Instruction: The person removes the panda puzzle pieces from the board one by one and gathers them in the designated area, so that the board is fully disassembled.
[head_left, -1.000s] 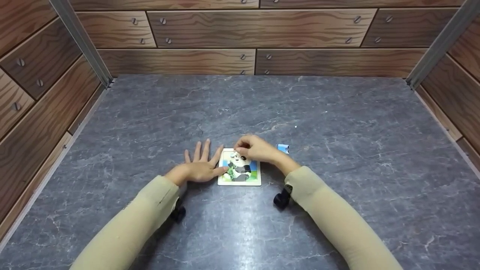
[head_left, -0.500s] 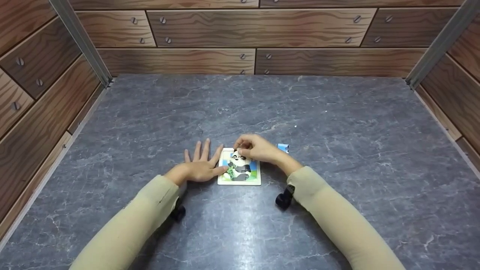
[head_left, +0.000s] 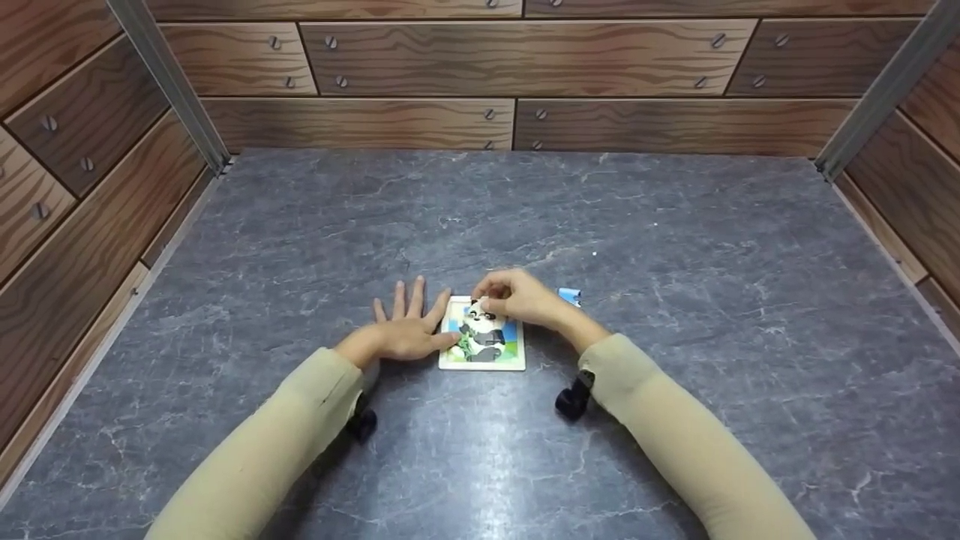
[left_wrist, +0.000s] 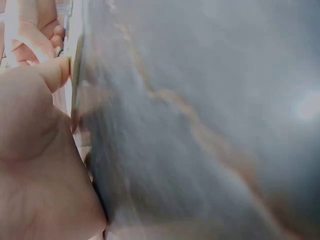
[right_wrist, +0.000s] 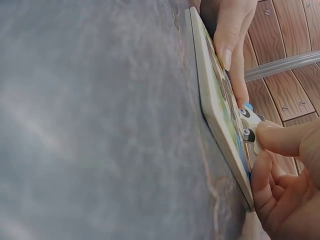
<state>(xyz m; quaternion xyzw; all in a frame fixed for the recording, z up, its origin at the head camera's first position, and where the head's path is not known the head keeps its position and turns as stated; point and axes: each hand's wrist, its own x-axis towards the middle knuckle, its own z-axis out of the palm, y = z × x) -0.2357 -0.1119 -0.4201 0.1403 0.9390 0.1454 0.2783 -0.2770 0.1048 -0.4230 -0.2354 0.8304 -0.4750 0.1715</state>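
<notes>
A panda jigsaw puzzle in a pale tray (head_left: pixel 482 367) lies flat on the grey tabletop. My left hand (head_left: pixel 409 336) rests to its left, fingers spread, with the thumb lying over the left rim. At the upper part of the puzzle, my right hand (head_left: pixel 525 300) pinches a puzzle piece. In the right wrist view this piece (right_wrist: pixel 253 120) carries the panda's eyes and tilts up from the board between thumb and fingers. A loose blue puzzle piece (head_left: pixel 569 295) lies just beyond the right wrist. The left wrist view shows mostly the left palm (left_wrist: pixel 35 150) and tabletop.
The marbled grey table (head_left: pixel 480 202) stretches beyond the hands to a wood-patterned back wall (head_left: pixel 517 60). Similar side walls with metal corner posts (head_left: pixel 169 82) enclose it. Black wrist cameras (head_left: pixel 574 399) hang under the sleeves, close above the table.
The pinched piece has turned at the top of the puzzle, and both panda eyes now show beneath the right fingers. The left hand has stayed in place. The head view has shifted slightly.
</notes>
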